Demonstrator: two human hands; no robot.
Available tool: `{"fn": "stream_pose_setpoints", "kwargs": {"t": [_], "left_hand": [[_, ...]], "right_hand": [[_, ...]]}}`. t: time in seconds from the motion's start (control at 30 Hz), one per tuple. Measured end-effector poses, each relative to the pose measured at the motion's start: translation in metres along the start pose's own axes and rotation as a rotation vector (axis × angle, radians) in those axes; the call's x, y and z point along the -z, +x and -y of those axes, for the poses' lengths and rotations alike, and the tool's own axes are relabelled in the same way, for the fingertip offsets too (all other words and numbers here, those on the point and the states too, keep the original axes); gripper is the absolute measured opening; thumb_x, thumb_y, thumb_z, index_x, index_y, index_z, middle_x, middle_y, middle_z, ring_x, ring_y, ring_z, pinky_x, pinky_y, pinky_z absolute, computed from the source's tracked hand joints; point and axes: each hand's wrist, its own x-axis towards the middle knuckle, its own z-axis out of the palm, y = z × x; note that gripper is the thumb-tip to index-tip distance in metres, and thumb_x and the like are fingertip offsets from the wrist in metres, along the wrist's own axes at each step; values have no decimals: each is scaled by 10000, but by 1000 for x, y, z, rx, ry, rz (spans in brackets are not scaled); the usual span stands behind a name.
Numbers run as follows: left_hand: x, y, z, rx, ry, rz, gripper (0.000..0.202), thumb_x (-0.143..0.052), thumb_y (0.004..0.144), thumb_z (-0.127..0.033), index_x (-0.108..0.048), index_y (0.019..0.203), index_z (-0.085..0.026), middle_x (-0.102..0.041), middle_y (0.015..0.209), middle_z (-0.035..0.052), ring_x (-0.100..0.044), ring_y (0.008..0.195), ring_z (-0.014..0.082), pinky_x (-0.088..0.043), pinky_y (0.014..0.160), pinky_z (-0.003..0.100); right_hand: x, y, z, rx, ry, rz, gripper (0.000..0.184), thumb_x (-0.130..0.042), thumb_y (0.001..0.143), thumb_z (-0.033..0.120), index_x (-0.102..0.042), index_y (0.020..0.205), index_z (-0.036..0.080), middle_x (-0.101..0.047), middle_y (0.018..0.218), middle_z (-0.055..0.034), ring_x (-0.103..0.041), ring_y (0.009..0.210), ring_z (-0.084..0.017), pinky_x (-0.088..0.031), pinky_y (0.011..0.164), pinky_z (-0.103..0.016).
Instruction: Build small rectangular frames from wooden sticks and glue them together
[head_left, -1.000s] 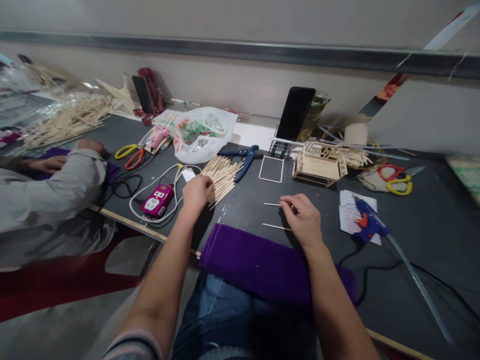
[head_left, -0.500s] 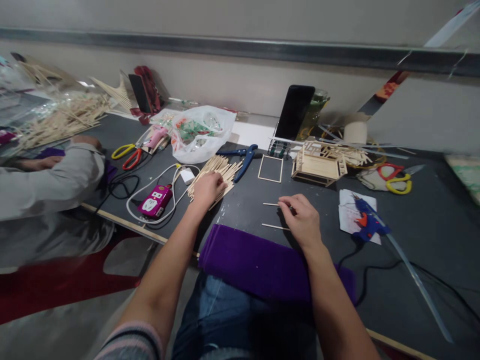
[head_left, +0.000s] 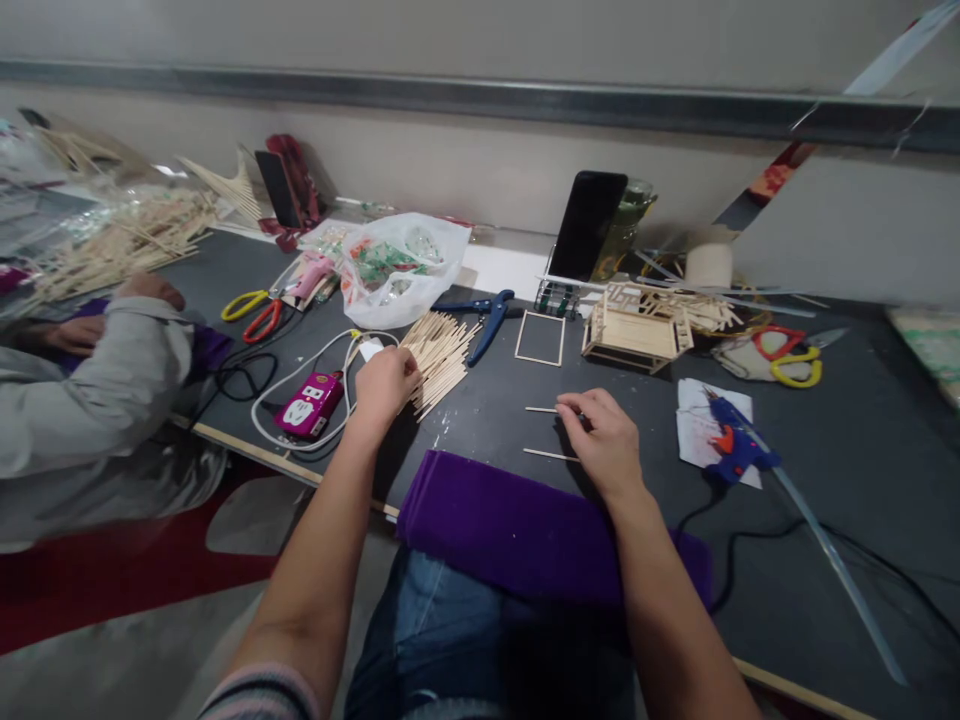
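Note:
My left hand point(head_left: 388, 383) is at the left edge of a pile of thin wooden sticks point(head_left: 444, 362), its fingers curled together. Whatever lies between those fingertips is hidden. On the dark table, my right hand point(head_left: 602, 438) pinches the end of a short wooden stick point(head_left: 540, 409) between thumb and forefinger. A second short stick point(head_left: 547, 454) lies parallel below it, its right end running under the hand. Farther back lies a square stick frame point(head_left: 540, 338), beside a small wooden model point(head_left: 636, 335) built from sticks.
Folded purple cloth point(head_left: 510, 520) lies along the front edge. At right are a blue glue gun point(head_left: 739, 440) on paper and scissors point(head_left: 796, 370). A blue cutter point(head_left: 491, 325), plastic bag point(head_left: 405, 265), phone point(head_left: 589, 225) and purple power socket point(head_left: 309, 405) stand around. A co-worker's sleeve point(head_left: 142, 350) is at left.
My left hand has moved left across the stick pile to its left edge, uncovering more sticks. My right hand and the two short sticks stay in place.

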Motion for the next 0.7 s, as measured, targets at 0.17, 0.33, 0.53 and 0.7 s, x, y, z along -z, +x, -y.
{"fn": "stream_pose_setpoints", "kwargs": {"t": [0.17,0.33,0.53,0.7], "left_hand": [[-7,5,-1,-123,-62,46,169,-554,796,-256,-705,854,-211,-679,952,63,-611,896,213,-403,672,279],[-11,8,3,-76,-41,13,193,-529,813,-249,-714,850,-211,-683,979,66,-616,900,222,-375,631,283],[-13,8,1,-125,-105,20,168,-582,809,-323,-701,848,-210,-679,939,59,-608,854,205,-373,641,274],[-21,12,-14,-266,-159,25,221,-582,824,-372,-684,919,-201,-665,935,59,-601,842,190,-390,670,266]], "right_hand": [[0,0,-1,-6,-7,2,205,-512,897,314,-693,889,219,-623,803,-34,-599,714,-162,-457,644,-276],[1,0,0,1,-4,11,212,-503,903,311,-691,893,213,-625,806,-37,-599,722,-162,-455,649,-276],[0,0,0,3,-10,7,194,-522,893,294,-695,888,208,-621,798,-32,-594,712,-157,-447,646,-270],[-1,0,-1,5,-10,10,206,-515,897,300,-696,893,202,-618,806,-33,-591,712,-151,-444,647,-259]]}}
